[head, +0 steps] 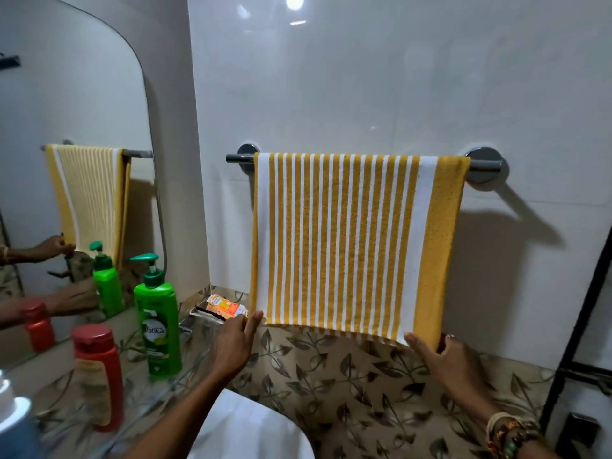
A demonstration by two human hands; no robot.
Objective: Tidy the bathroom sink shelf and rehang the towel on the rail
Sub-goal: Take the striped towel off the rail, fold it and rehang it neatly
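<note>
Towel: towel hangs over the rail, spread flat, stripes upright. The hem runs lower toward the right.
Left hand: left hand has its fingers straight, tips at the lower left corner. No pinch shows.
Right hand: right hand pinches the lower right corner, thumb in front, the other fingers behind.
Risk, pull: tugging down harder on one corner would likely drag the towel along or off the rail, since it is only draped.
Risk, hem: levelled by eye, it may end skewed. The right side already sits lower.
Risk, reach: the left forearm passes just beside the green bottle; a sideways swing could tip it toward the sink.
Green bottle: upright pump bottle on the shelf, opaque, so fill cannot be told.
Red bottle: red bottle stands upright nearer the camera, cap on, contents hidden.
Blue bottle: blue bottle at the frame edge is blurred, contents unknown.
Packet: orange packet lies on its side by the wall, near the left fingertips. Whether it is sealed or empty cannot be told.
Shelf state: judged mostly tidy; the packet looks like the loose item.
</note>
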